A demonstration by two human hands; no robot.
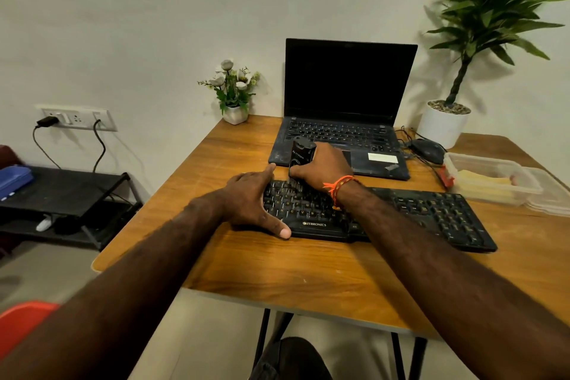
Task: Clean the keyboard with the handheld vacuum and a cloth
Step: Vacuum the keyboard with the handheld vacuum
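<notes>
Right hand (pixel 324 165) is closing its grip around the black handheld vacuum (pixel 301 157), fingers curled on the body, nozzle end standing upright on the upper key rows of the keyboard (pixel 431 213). Left hand (pixel 253 203) is lying flat with fingers spread, pressing on the keyboard's left end, thumb at the front edge. Keyboard is sitting at frame centre on the wooden desk (pixel 277 271), just in front of an open laptop (pixel 345 108). Mouse (pixel 427 149) and clear plastic box (pixel 490 177) are lying at right.
</notes>
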